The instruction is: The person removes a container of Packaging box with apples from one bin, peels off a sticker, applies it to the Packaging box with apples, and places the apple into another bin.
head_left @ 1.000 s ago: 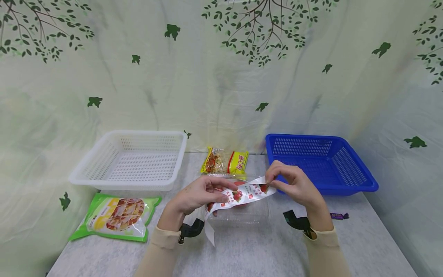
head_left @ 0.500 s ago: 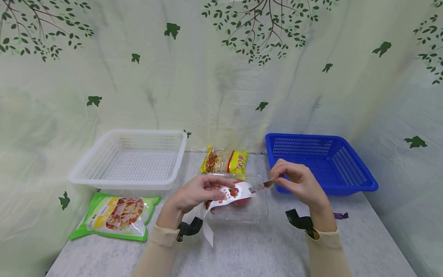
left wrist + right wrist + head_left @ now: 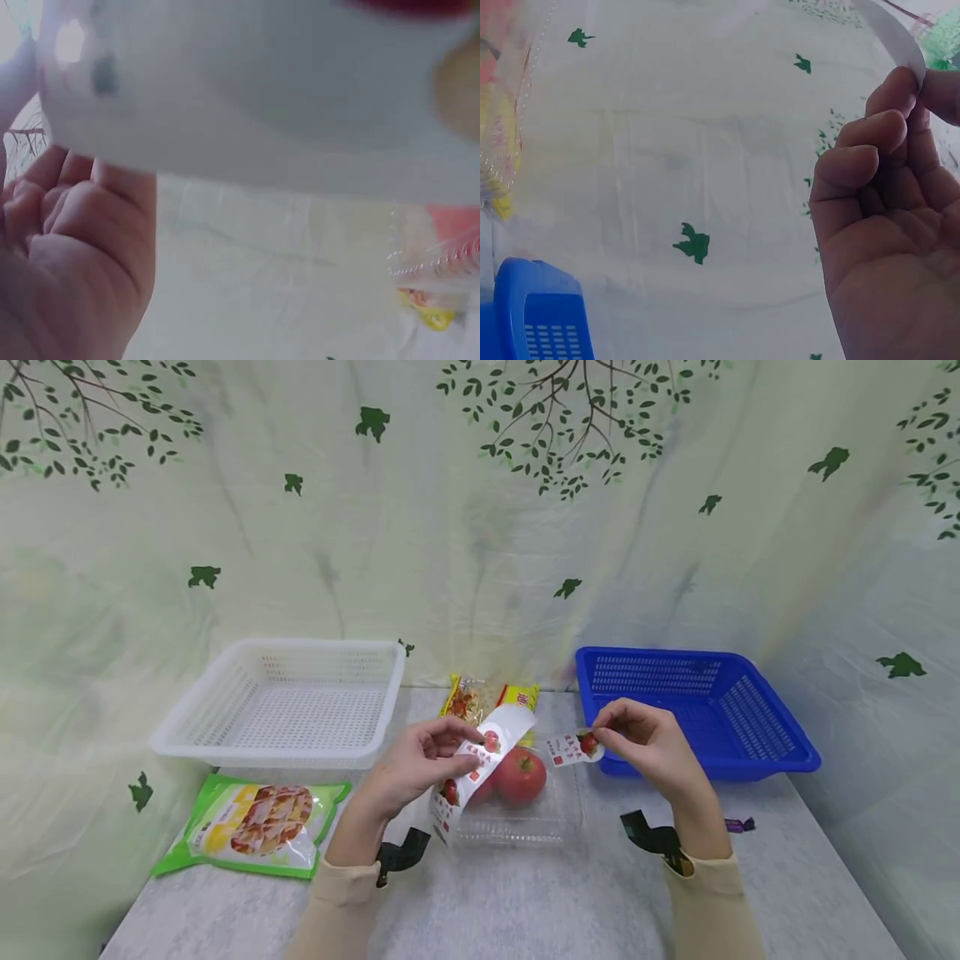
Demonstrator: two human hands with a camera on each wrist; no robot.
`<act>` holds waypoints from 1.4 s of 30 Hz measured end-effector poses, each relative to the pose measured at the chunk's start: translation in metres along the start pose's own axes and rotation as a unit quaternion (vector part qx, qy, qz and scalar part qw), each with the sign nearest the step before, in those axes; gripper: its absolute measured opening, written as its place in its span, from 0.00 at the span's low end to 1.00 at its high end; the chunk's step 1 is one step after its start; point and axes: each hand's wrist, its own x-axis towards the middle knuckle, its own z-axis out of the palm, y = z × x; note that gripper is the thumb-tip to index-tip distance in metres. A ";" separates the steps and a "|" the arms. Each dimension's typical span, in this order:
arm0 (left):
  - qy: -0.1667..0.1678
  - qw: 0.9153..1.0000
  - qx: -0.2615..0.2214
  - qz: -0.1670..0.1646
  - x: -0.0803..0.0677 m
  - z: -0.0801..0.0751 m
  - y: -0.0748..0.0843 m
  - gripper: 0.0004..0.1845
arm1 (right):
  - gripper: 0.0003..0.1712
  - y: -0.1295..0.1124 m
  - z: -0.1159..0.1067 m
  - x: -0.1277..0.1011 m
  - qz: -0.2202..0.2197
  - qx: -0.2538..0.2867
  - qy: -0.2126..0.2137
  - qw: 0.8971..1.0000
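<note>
A clear plastic clamshell box (image 3: 555, 814) sits on the table's middle with a red tomato (image 3: 520, 776) inside. My left hand (image 3: 420, 760) pinches a long white label strip (image 3: 480, 760) printed with tomatoes, lifted over the box's left side. The same strip (image 3: 262, 90) fills the top of the left wrist view as a white blur. My right hand (image 3: 637, 745) pinches a short torn-off piece of label (image 3: 573, 747) to the right of the box, seen as a white edge (image 3: 892, 30) in the right wrist view.
A white basket (image 3: 288, 706) stands at the back left and a blue basket (image 3: 697, 710) at the back right. A yellow noodle packet (image 3: 487, 697) lies behind the box. A green food pouch (image 3: 251, 828) lies front left. A small purple wrapper (image 3: 738, 825) lies right.
The label strip has torn in two. My right hand has pulled away right with the small piece; my left hand has lifted the long piece, uncovering the tomato.
</note>
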 end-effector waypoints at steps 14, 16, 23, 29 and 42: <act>0.205 0.978 -0.025 0.000 -0.044 0.014 0.011 0.19 | 0.04 0.002 0.006 0.003 0.021 -0.011 0.028 0.999; 0.227 0.973 -0.036 -0.020 -0.053 0.015 0.014 0.19 | 0.03 0.003 0.005 0.003 0.019 -0.009 0.028 0.999; 0.314 0.944 -0.004 -0.103 -0.083 0.010 0.007 0.19 | 0.03 0.003 0.006 0.004 0.019 0.012 0.023 0.999; 0.332 0.933 0.018 -0.137 -0.092 -0.004 -0.035 0.17 | 0.02 0.004 0.008 0.005 0.022 0.019 0.018 0.999; 0.300 0.929 0.092 -0.197 -0.077 -0.022 -0.116 0.17 | 0.03 0.006 0.009 0.005 0.022 0.019 0.014 0.999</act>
